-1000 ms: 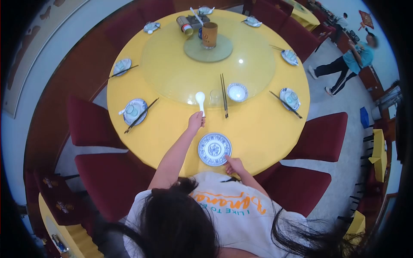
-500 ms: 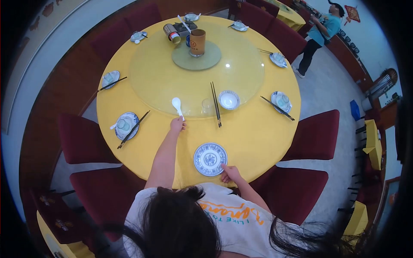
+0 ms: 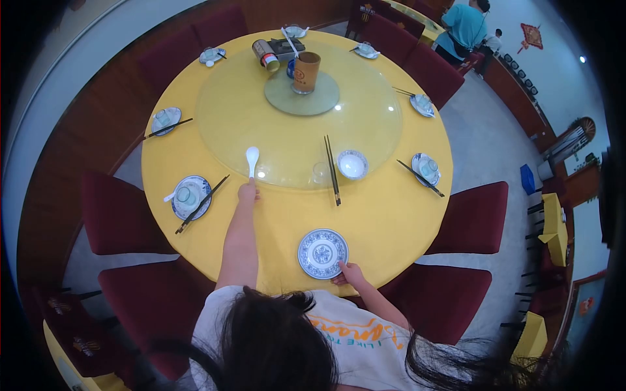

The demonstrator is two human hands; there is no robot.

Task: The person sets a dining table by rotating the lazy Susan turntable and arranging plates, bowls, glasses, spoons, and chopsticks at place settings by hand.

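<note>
My left hand (image 3: 248,191) is closed on the handle of a white soup spoon (image 3: 252,155), whose bowl points away from me over the edge of the glass turntable (image 3: 228,124). A blue-and-white patterned plate (image 3: 323,254) is near the front edge of the round table. My right hand (image 3: 350,274) grips its lower right rim, thumb on top and fingers below. Beyond the plate, a pair of dark chopsticks (image 3: 333,171) and a small patterned bowl (image 3: 353,165) rest partly on the turntable. A clear glass (image 3: 321,172) stands just left of the chopsticks.
Place settings, such as a stacked plate and cup (image 3: 192,197) and another (image 3: 426,169), ring the yellow tablecloth (image 3: 280,221). A brown cup (image 3: 306,73) and a can (image 3: 265,55) stand at the turntable's centre. Maroon chairs (image 3: 450,293) surround the table. A person (image 3: 462,32) stands at the back right.
My left hand has moved the spoon a little to the left. My right hand stays on the plate rim. The person at the back right has moved farther off and turned away.
</note>
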